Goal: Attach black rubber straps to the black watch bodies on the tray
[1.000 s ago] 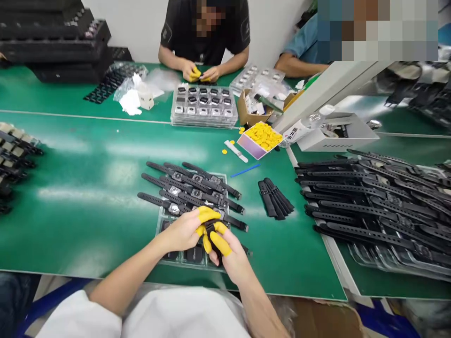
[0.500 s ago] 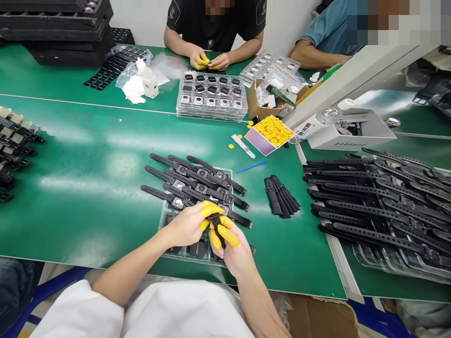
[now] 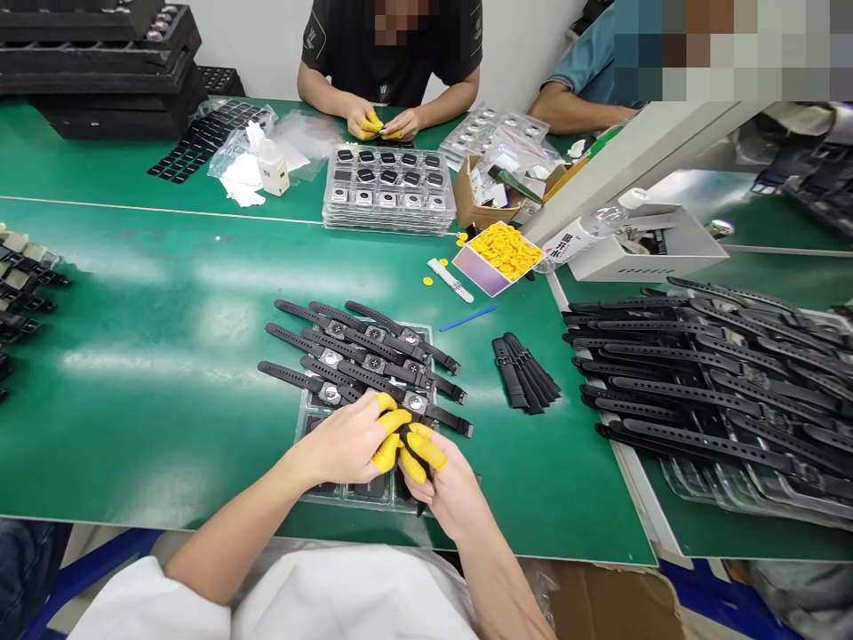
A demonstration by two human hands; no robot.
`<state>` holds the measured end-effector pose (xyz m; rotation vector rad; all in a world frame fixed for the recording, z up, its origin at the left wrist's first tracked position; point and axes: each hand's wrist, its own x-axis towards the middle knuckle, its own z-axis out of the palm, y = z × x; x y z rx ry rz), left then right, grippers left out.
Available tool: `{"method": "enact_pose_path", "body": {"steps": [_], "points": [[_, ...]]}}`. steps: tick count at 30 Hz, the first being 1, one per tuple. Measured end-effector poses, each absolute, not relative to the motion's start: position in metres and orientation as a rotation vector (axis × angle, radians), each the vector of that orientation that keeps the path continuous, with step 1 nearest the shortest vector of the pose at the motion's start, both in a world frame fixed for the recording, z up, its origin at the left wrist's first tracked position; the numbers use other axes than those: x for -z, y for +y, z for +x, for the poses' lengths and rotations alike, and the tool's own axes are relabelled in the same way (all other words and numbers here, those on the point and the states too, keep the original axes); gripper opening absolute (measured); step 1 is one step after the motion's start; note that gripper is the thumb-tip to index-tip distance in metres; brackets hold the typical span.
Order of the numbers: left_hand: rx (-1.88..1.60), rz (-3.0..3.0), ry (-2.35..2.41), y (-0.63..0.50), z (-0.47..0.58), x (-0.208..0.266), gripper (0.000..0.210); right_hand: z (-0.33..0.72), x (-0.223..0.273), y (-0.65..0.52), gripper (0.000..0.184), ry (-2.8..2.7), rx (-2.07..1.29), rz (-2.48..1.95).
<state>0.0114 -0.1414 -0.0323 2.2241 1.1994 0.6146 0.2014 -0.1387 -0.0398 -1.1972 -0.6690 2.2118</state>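
Both my hands, with yellow finger cots on, meet over the near part of a clear plastic tray (image 3: 301,462). My left hand (image 3: 343,442) is closed, thumb and fingers pinching one end of a black watch strap (image 3: 404,433). Around the same strap the fingers of my right hand (image 3: 443,480) are closed, hiding most of it. Whether a watch body is joined to it I cannot tell. Beyond my hands, several black smartwatches (image 3: 375,363) with straps lie face down across the tray. Nearer me, dark square watch bodies (image 3: 369,487) sit in its compartments, partly covered by my hands.
Loose black straps (image 3: 525,373) lie right of the tray. Behind are a blue stick (image 3: 468,317), a white strap (image 3: 450,280) and a box of yellow finger cots (image 3: 493,283). Strapped watches (image 3: 693,382) fill stacked trays at right. A co-worker (image 3: 390,67) handles something opposite.
My left hand has moved down, closer to my right hand, and its fingers have curled in over the strap. The whole view has shifted slightly.
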Motion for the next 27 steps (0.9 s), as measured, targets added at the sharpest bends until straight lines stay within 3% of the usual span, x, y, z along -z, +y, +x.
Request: {"method": "enact_pose_path", "body": {"steps": [6,10,15,18,24,27], "points": [[-0.8,1.914,1.118,-0.141,0.006,0.032,0.041,0.197,0.049,-0.145,0.046,-0.738,-2.078,-1.123],[-1.042,1.581,1.169,-0.139,0.013,0.038,0.015,0.194,0.054,-0.147,0.049,-0.861,-2.04,-1.084],[-1.419,0.913,1.127,-0.128,0.009,0.04,0.033,0.209,0.058,-0.151,0.052,-0.896,-2.337,-1.139],[-1.617,0.592,1.213,-0.121,-0.002,0.037,0.041,0.224,0.058,-0.152,0.05,-1.092,-2.323,-1.2],[-1.142,1.106,1.202,-0.132,0.015,0.047,0.035,0.221,0.045,-0.151,0.043,-1.067,-2.006,-1.204],[-1.06,1.593,1.175,-0.14,0.023,0.051,0.052,0.212,0.041,-0.148,0.042,-1.057,-2.068,-1.169]]}}
